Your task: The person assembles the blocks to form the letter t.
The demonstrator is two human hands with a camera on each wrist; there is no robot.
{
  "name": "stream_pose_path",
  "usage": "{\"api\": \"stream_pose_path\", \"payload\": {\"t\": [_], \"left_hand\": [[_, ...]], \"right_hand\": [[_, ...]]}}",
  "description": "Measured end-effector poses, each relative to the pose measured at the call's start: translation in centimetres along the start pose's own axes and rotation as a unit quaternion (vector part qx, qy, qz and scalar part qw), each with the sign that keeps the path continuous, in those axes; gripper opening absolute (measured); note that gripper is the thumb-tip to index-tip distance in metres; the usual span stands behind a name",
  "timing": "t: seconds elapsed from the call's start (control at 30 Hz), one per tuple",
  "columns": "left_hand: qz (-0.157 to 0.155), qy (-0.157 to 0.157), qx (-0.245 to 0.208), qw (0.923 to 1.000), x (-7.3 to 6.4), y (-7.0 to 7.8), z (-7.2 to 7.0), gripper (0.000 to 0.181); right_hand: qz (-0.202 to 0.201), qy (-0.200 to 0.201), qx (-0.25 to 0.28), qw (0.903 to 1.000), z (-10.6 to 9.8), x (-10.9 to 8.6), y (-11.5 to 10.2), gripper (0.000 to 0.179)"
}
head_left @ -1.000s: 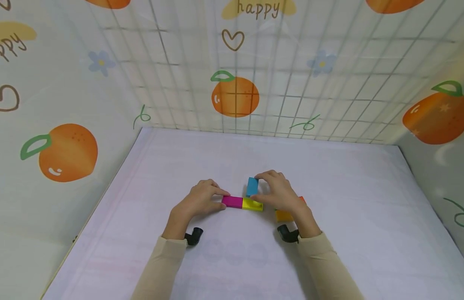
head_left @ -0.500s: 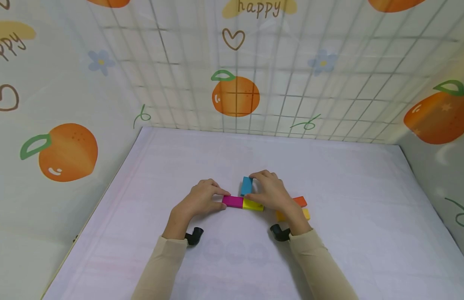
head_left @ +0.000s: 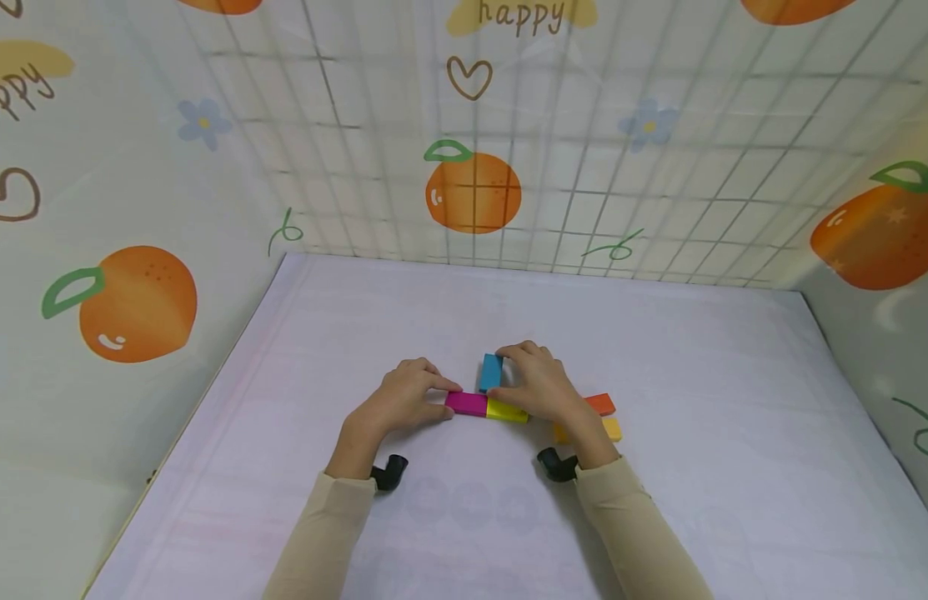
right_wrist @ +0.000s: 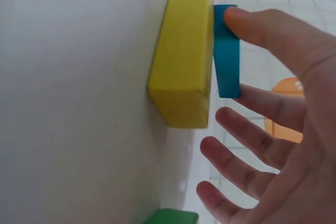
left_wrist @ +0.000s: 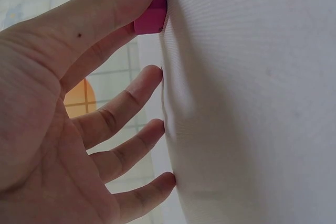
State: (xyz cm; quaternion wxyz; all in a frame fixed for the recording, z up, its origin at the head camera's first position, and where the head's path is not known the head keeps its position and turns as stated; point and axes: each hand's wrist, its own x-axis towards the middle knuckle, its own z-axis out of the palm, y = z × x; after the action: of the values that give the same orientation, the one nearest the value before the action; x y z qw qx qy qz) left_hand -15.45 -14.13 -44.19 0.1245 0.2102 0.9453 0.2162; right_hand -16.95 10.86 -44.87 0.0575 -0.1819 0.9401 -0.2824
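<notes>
My left hand (head_left: 407, 396) pinches the left end of a magenta block (head_left: 467, 405) between thumb and index finger, the other fingertips down at the table. End to end with the magenta block lies a yellow block (head_left: 506, 410), its right part close under my right hand (head_left: 537, 382). That hand pinches a blue block (head_left: 490, 372) by its right side, just beyond where magenta and yellow meet. In the right wrist view the blue block (right_wrist: 227, 51) shows past the top edge of the yellow block (right_wrist: 184, 45), the hand's remaining fingers spread.
An orange block (head_left: 601, 405) and an amber block (head_left: 611, 429) lie by my right wrist, partly hidden by it. A green block (right_wrist: 172, 217) shows low in the right wrist view. Behind the white table (head_left: 358, 308) hangs a printed cloth (head_left: 343, 192).
My right hand has moved left with the blue block, from behind the yellow block to the joint with the magenta one. More of the orange and amber blocks shows. My left hand stays put.
</notes>
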Motion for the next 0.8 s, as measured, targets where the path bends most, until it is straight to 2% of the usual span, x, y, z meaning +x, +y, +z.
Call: {"api": "stream_pose_path", "payload": {"t": [0.53,0.8], "left_hand": [[-0.005,0.001,0.003,1.0000,-0.02,0.20,0.06,0.036],[-0.013,-0.001,0.004,0.9999,-0.05,0.27,0.04,0.037]], "right_hand": [[0.009,-0.029,-0.020,0.9993,0.35,0.39,0.47,0.063],[0.010,-0.046,-0.011,0.9988,-0.03,0.59,0.40,0.064]]}}
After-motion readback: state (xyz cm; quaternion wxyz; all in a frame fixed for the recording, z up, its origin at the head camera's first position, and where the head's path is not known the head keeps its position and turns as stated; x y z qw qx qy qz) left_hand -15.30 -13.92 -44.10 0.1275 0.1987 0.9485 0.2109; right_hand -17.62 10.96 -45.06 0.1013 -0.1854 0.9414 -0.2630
